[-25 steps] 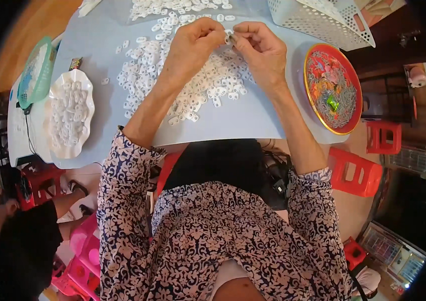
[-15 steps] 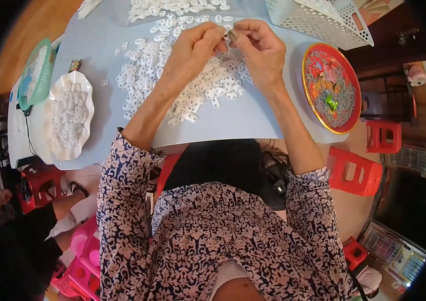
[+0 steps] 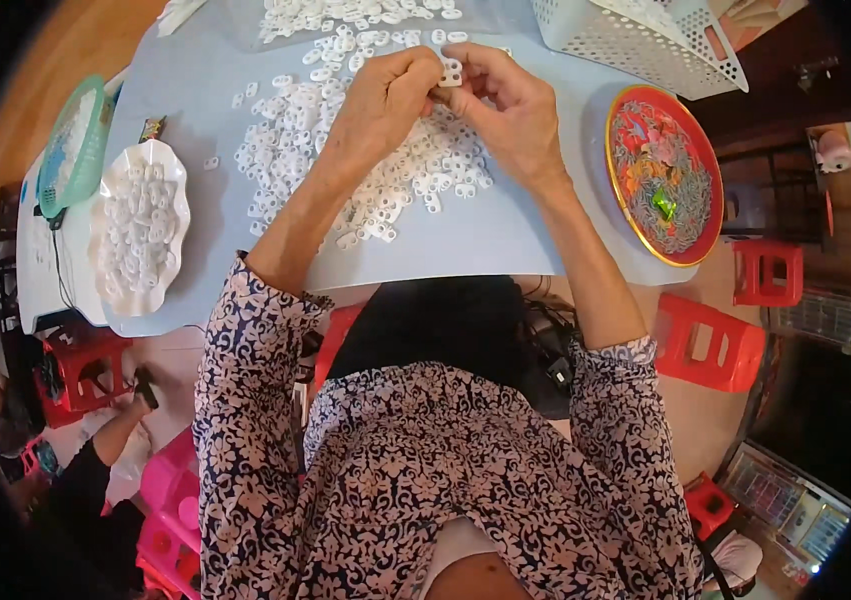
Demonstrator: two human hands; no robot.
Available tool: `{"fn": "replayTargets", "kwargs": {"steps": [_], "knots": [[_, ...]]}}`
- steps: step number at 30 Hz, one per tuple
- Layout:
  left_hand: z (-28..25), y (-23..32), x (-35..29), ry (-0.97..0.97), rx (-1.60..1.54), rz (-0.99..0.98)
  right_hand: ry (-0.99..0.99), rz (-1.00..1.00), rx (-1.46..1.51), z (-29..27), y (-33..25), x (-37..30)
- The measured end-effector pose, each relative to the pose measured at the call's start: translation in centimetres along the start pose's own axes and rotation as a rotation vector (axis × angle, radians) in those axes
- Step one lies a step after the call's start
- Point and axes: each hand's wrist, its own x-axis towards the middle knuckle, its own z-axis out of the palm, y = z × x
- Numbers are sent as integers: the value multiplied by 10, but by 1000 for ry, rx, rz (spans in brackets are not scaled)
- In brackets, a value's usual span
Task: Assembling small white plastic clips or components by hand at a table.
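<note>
We pinch one small white plastic piece (image 3: 451,72) between the fingers of our left hand (image 3: 385,105) and right hand (image 3: 505,110), above the loose white pile (image 3: 345,160) on the tabletop (image 3: 505,240); the scalloped dish (image 3: 140,225) holds some pieces, many remain loose, and bare room lies toward the near edge

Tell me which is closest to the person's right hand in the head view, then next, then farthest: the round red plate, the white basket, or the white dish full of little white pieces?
From the right hand:
1. Round red plate, just to its right on the table.
2. White basket, farther up at the top right edge.
3. White dish, far across on the left side, beyond the left hand.
</note>
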Motion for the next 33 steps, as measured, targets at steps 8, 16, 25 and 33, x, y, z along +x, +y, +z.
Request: {"fn": "replayTargets", "kwargs": {"steps": [8,16,25,33], "knots": [[1,-2,-1,-14,39,38,-43,14,54,-3,-1,1],[1,-2,-5,-47,75,56,-74,-61,-168,-6,-15,-1],[5,1,-7,-31,90,72,-55,-128,-244,-8,-13,-2],[8,6,-10,-27,99,87,-43,-143,-177,-9,-13,-3]]}}
